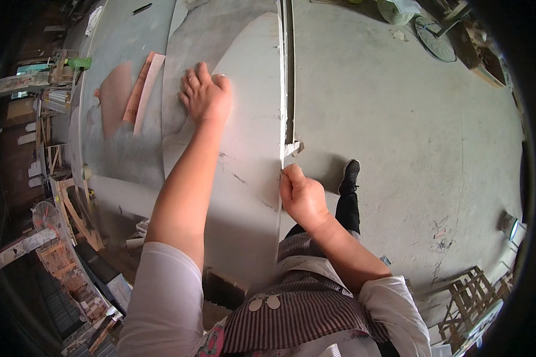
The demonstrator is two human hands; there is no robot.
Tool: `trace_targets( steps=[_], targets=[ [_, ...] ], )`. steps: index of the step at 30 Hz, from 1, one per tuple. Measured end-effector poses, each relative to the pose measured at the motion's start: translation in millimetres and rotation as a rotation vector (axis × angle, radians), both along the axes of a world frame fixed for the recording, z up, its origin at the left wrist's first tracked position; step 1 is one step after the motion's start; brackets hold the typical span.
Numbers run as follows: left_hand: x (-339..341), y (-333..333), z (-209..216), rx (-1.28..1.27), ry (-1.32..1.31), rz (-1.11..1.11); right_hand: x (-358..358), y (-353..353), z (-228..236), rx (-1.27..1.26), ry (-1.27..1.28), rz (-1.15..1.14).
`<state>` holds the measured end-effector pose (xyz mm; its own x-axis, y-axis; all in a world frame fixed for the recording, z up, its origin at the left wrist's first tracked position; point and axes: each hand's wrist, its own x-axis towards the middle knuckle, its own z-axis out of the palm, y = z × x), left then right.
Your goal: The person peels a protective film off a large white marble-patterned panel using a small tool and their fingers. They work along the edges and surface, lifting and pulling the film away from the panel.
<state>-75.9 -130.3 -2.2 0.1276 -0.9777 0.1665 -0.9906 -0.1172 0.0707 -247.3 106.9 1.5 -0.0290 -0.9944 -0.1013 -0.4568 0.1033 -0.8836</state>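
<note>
My left hand (208, 98) lies palm down on a large pale grey sheet (244, 89) on the table, fingers spread and pressing flat. At the sheet's right edge, my right hand (304, 195) is closed in a fist against the white rim. Whatever its fingers may hold is hidden. Left of my left hand, two narrow pinkish-orange paper strips (139, 89) lie overlapping on a darker grey surface. Beside them rests a wider pinkish piece (117, 98).
A dark pen (142, 8) lies at the table's far end. Grey floor (399, 131) stretches to the right, with a wooden frame (473, 297) at lower right and a round-based stand (435, 38) at far right. Wooden pieces and a fan (44, 215) crowd the left.
</note>
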Motion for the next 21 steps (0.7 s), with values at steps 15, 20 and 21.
trace_targets(
  steps=[15, 20, 21],
  targets=[
    [-3, 0, 1, -0.032, 0.002, -0.002, 9, 30, 1, -0.080, 0.019, -0.037],
    [-3, -1, 0, -0.046, 0.009, 0.000, 12, 48, 2, -0.014, 0.008, 0.000],
    [-3, -1, -1, -0.049, 0.008, 0.002, 12, 52, 2, -0.007, 0.000, 0.002]
  ],
)
